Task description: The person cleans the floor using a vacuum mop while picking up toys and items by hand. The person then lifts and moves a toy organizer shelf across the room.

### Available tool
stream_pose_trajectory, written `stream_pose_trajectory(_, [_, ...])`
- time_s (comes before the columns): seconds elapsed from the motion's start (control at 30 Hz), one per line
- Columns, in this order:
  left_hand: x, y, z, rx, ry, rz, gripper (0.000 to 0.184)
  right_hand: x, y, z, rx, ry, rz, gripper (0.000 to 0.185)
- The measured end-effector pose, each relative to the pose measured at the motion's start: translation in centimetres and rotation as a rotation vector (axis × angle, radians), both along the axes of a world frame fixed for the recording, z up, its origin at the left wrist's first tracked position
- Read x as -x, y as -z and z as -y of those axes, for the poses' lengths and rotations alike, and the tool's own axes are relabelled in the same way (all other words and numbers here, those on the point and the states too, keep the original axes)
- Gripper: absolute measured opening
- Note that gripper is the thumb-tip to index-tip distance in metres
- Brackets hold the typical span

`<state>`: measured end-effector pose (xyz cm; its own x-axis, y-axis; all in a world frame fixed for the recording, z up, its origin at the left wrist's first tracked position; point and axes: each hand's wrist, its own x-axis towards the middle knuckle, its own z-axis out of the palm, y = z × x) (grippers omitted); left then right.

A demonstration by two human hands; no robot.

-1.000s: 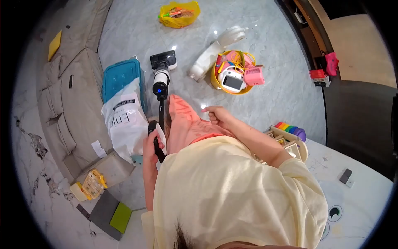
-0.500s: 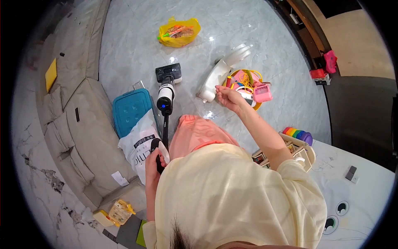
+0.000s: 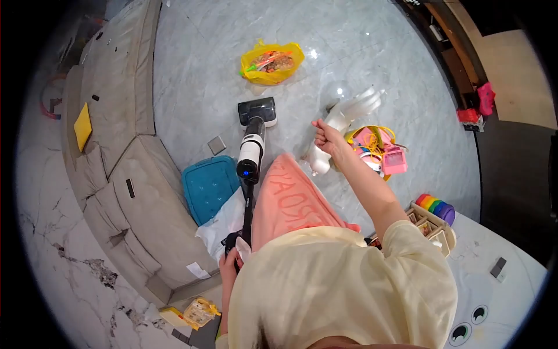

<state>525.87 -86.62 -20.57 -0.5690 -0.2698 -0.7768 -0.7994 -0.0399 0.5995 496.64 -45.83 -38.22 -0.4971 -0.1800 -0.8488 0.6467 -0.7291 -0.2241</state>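
Note:
My left hand (image 3: 231, 262) is wrapped round the handle of a black and white stick vacuum (image 3: 251, 152), whose head rests on the grey floor with a blue light showing on its body. My right hand (image 3: 329, 138) is held out in front with curled fingers, over a white, shiny object (image 3: 344, 116) lying on the floor; whether anything is between the fingers cannot be made out. Just right of it stands a yellow basket (image 3: 386, 131) filled with pink and white toys and yellow cord.
Ahead lies a yellow bag (image 3: 273, 63) with items inside. A teal lidded box (image 3: 210, 187) and a white plastic bag (image 3: 224, 224) stand beside the grey sofa (image 3: 152, 215). At right are a beige organizer (image 3: 433, 230) and a white table (image 3: 494, 296).
The view has shifted, with the floor items lower and farther right. My right hand has reached forward from near my lap to over the white object. The vacuum stays in my left hand.

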Motion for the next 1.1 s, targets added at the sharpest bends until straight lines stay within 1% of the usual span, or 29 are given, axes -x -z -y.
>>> stream_pose_trajectory(0.1, [1.5, 0.3, 1.1, 0.036, -0.001, 0.084, 0.027, 4.0, 2.2, 1.2, -0.082, 0.0, 0.037, 0.028])
stream_pose_trajectory(0.13, [2.5, 0.0, 1.2, -0.001, -0.067, 0.134, 0.022, 5.8, 2.7, 1.7, -0.065, 0.05, 0.068, 0.024])
stream_pose_trajectory(0.17, [3.4, -0.3, 1.3, -0.009, -0.076, 0.141, 0.022, 7.6, 2.9, 2.1, -0.046, 0.101, 0.098, 0.022])
stream_pose_trajectory(0.2, [4.3, -0.6, 1.7, -0.05, -0.116, 0.151, 0.02, 9.1, 3.0, 2.2, -0.014, 0.138, 0.074, 0.018])
stream_pose_trajectory(0.23, [5.5, -0.7, 2.2, -0.088, -0.146, 0.156, 0.019, 10.8, 2.6, 2.9, -0.015, 0.143, 0.074, 0.018])
stream_pose_trajectory(0.27, [5.0, 0.2, 3.2, -0.088, -0.128, 0.157, 0.019, 12.4, 1.5, 3.7, -0.023, 0.285, 0.103, 0.019])
stream_pose_trajectory(0.3, [3.5, 2.4, 4.2, -0.082, -0.12, 0.066, 0.018, 14.0, 0.9, 4.2, -0.033, 0.432, 0.124, 0.019])
stream_pose_trajectory(0.33, [3.5, 3.9, 5.3, -0.079, -0.108, -0.022, 0.019, 14.7, 1.9, 4.3, -0.038, 0.458, 0.12, 0.019])
stream_pose_trajectory(0.4, [6.3, 5.5, 5.7, -0.003, -0.05, 0.042, 0.019, 19.1, 6.2, 3.7, 0.014, 0.394, -0.026, 0.018])
stream_pose_trajectory(0.43, [7.6, 6.1, 5.7, 0.033, -0.019, 0.083, 0.02, 20.7, 8.0, 4.0, 0.006, 0.394, -0.028, 0.018])
stream_pose_trajectory(0.5, [10.9, 7.5, 5.4, 0.081, 0.006, 0.149, 0.02, 25.2, 12.3, 4.8, -0.061, 0.45, 0.096, 0.017])
stream_pose_trajectory(0.53, [12.6, 8.7, 5.0, 0.105, 0.01, 0.176, 0.02, 27.5, 16.5, 4.6, -0.05, 0.432, 0.107, 0.017])
stream_pose_trajectory(0.57, [14.0, 9.8, 4.6, 0.118, 0.004, 0.204, 0.02, 30.6, 18.7, 4.7, -0.048, 0.424, 0.096, 0.017])
stream_pose_trajectory(0.63, [16.7, 12.0, 3.9, 0.152, 0.0, 0.282, 0.02, 35.2, 23.9, 5.8, -0.216, 0.411, 0.203, 0.024])
stream_pose_trajectory(0.67, [17.8, 12.9, 3.5, 0.163, -0.008, 0.317, 0.02, 38.3, 29.9, 5.7, -0.309, 0.396, 0.132, 0.034])
stream_pose_trajectory(0.73, [19.1, 14.3, 3.1, 0.185, -0.023, 0.382, 0.02, 42.4, 26.7, 7.3, -0.017, 0.41, -0.37, 0.038])
stream_pose_trajectory(0.8, [19.6, 15.0, 3.1, 0.204, -0.039, 0.436, 0.021, 45.9, 31.3, 6.3, 0.046, 0.259, -0.418, 0.044])
stream_pose_trajectory(0.87, [19.6, 14.9, 3.3, 0.216, -0.052, 0.482, 0.021, 47.8, 34.3, 6.0, 0.028, 0.256, -0.396, 0.048])
stream_pose_trajectory(0.9, [19.6, 15.0, 3.4, 0.22, -0.056, 0.496, 0.021, 48.8, 37.7, 5.1, 0.034, 0.253, -0.372, 0.048])
stream_pose_trajectory(0.93, [19.7, 14.8, 3.5, 0.222, -0.061, 0.508, 0.021, 49.4, 41.7, 3.7, -0.342, 0.044, -0.425, 0.048])
stream_pose_trajectory(0.97, [19.7, 14.7, 3.6, 0.225, -0.066, 0.521, 0.021, 49.6, 44.0, 3.0, -0.717, -0.176, -0.472, 0.049])
stream_pose_trajectory(1.0, [19.8, 14.5, 3.6, 0.223, -0.07, 0.526, 0.022, 49.5, 41.6, 3.6, -0.717, -0.183, -0.466, 0.049])
stream_pose_trajectory(1.03, [19.6, 14.4, 3.6, 0.225, -0.072, 0.531, 0.022, 49.6, 36.6, 4.6, -0.504, 0.063, -0.403, 0.046])
stream_pose_trajectory(1.07, [19.7, 14.2, 3.6, 0.222, -0.074, 0.537, 0.022, 49.7, 33.2, 5.0, -0.288, 0.304, -0.336, 0.043])
stream_pose_trajectory(1.1, [19.8, 14.1, 3.7, 0.221, -0.073, 0.536, 0.022, 49.8, 32.4, 4.8, -0.292, 0.304, -0.339, 0.043])
